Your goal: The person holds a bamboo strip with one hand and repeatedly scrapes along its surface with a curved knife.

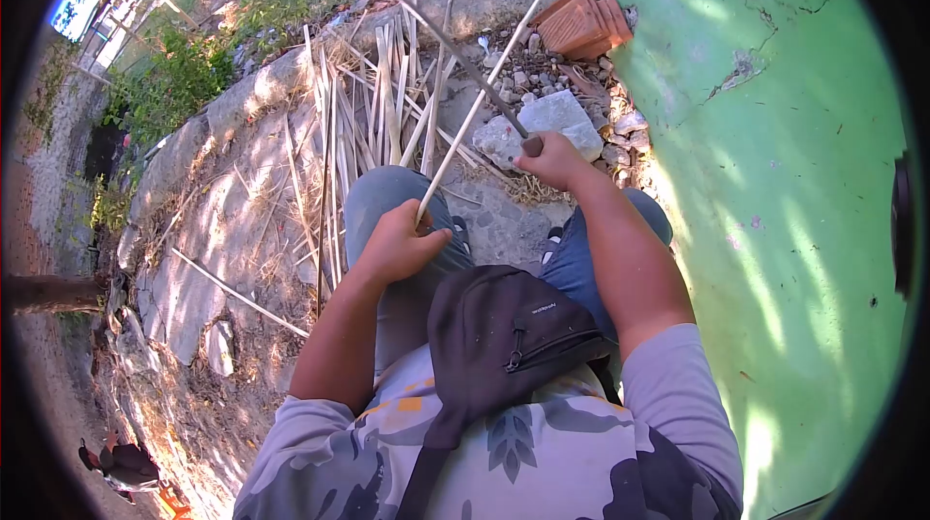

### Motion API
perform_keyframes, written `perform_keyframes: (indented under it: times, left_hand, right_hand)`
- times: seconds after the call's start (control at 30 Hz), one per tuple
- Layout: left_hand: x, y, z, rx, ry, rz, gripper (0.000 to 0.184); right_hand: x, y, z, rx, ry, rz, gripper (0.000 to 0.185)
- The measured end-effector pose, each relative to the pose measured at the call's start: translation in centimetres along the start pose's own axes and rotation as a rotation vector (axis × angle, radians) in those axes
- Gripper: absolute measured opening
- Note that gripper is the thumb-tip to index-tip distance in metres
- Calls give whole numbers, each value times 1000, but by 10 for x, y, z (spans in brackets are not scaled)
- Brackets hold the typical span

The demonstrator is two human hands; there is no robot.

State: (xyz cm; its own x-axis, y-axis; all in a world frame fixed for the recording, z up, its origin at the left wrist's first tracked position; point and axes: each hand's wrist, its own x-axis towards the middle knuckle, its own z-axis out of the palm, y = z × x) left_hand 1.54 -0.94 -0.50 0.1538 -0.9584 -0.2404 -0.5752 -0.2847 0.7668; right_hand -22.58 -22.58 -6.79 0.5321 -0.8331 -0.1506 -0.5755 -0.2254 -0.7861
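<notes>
From far off, I see one pale stick (504, 68) and one dark blade (463, 63) making a big X.
The stick is long, thin, straight and light cream. Its low end sits in the left hand (402, 241), with fingers curled around it, and the rest slants up and away to the right. It looks all in one piece. The blade is long, thin and dark grey. The right hand (552, 161) wraps around its near end, where I see a bit of brown handle (532, 146), and its far end points up and away to the left. I can't tell if they touch where they cross.
</notes>
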Motion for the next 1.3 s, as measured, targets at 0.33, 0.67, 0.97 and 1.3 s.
perform_keyframes:
  times: [0.33,0.67,0.97,1.3]
  left_hand:
    - [-7,4,-1,136,-18,64,40]
    - [-4,14,2,133,-6,-7,39]
    - [-9,14,5,192,29,30,38]
    - [-12,6,20,280,110,113,39]
  right_hand:
    - [-21,-34,1,-208,-257,-126,27]
    - [-22,-31,7,-198,-195,-136,30]
    - [-11,-27,2,-144,-159,-72,29]
    - [-24,-36,-2,-260,-279,-144,33]
